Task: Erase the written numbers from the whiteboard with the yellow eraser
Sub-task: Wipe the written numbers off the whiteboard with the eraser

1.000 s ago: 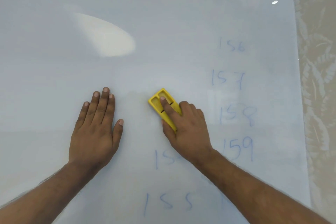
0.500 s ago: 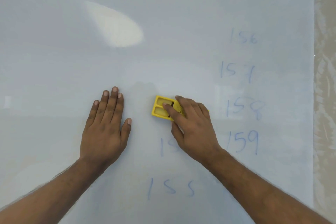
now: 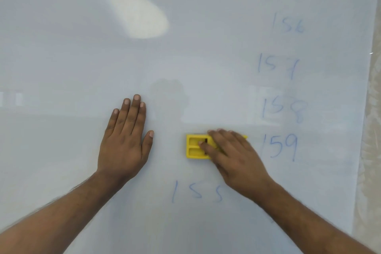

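1. Eraser first: the yellow rectangular plastic eraser (image 3: 195,147) lies flat on the glossy white whiteboard (image 3: 206,57), long axis running left-right, its right half hidden under the right hand (image 3: 233,156).
2. That right hand holds it, fingers curled over the top edge, forefinger pressing into a recess.
3. The left hand (image 3: 125,140) lies flat with straight fingers, well left of the eraser, holding nothing; it looks to be bracing.
4. Key relation: the blue handwritten "155" (image 3: 198,192) sits just below the eraser, and the blue "159" (image 3: 280,146) just to its right, in line with its long axis. The right hand is plainly nearer both.
5. Farther up from the eraser's right: "158" (image 3: 284,110), "157" (image 3: 276,66), "156" (image 3: 288,24), all faint.
6. A pale patterned surface (image 3: 371,130) borders the whiteboard far right of the eraser.
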